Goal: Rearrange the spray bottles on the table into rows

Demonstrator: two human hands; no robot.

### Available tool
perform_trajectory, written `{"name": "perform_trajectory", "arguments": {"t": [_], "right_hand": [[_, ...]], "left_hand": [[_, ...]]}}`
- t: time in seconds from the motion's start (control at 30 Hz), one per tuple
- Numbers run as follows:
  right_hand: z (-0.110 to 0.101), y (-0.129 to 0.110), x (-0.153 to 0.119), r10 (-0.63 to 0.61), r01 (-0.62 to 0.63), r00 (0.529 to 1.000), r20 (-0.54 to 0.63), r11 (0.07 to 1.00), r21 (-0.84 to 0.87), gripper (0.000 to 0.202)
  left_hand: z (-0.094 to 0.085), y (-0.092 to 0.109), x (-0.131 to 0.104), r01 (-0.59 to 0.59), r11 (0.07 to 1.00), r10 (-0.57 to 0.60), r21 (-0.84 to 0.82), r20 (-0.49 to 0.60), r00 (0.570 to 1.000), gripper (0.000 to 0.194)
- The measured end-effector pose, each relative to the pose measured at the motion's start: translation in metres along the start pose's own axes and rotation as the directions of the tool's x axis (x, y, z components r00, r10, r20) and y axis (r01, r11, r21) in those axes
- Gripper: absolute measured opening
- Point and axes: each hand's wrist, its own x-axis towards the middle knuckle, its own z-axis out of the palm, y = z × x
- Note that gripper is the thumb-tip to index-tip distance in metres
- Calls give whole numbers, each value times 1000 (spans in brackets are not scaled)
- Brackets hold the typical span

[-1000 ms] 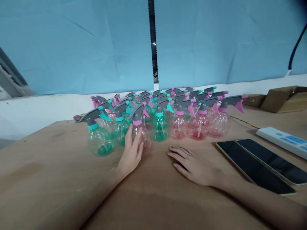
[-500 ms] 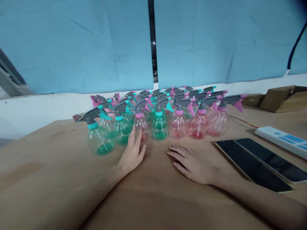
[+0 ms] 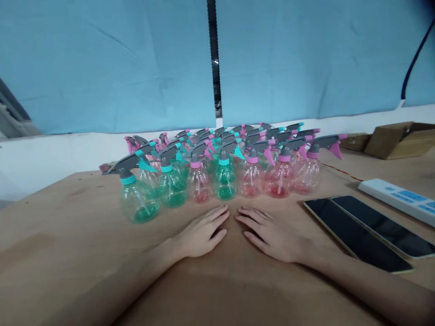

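Note:
My left hand (image 3: 203, 232) lies palm down on the wooden table (image 3: 204, 290), fingers stretched out and holding nothing. Opposite it, my right hand (image 3: 272, 233) rests flat too, with its fingertips a small gap from the left ones. Just beyond both hands stand rows of small clear spray bottles with grey trigger heads. Nearest the left hand are a pink-collared spray bottle (image 3: 200, 183) and a green spray bottle (image 3: 224, 179). Ahead of the right hand is a pink spray bottle (image 3: 251, 179). A green spray bottle (image 3: 139, 199) stands at the front left corner, slightly turned out.
Two dark-screened phones (image 3: 353, 235) (image 3: 384, 224) lie side by side to the right. Behind them are a white power strip (image 3: 401, 199) and an open cardboard box (image 3: 394, 140). A blue sheet (image 3: 136, 63) covers the wall at the back.
My left hand has come away from the front row of bottles, moving right and toward me, and now lies flat on the table. My right hand has stayed put.

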Motion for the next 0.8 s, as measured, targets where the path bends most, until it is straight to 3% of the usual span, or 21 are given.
{"name": "perform_trajectory", "arguments": {"t": [0.23, 0.8], "right_hand": [[-1, -1, 1, 11, -11, 999, 30, 1000, -22, 42], [-1, 0, 1, 6, -4, 999, 40, 999, -32, 43]], "left_hand": [[1, -3, 6, -14, 1000, 14, 4, 93, 996, 51], [1, -2, 7, 10, 1000, -11, 7, 125, 992, 52]]}}
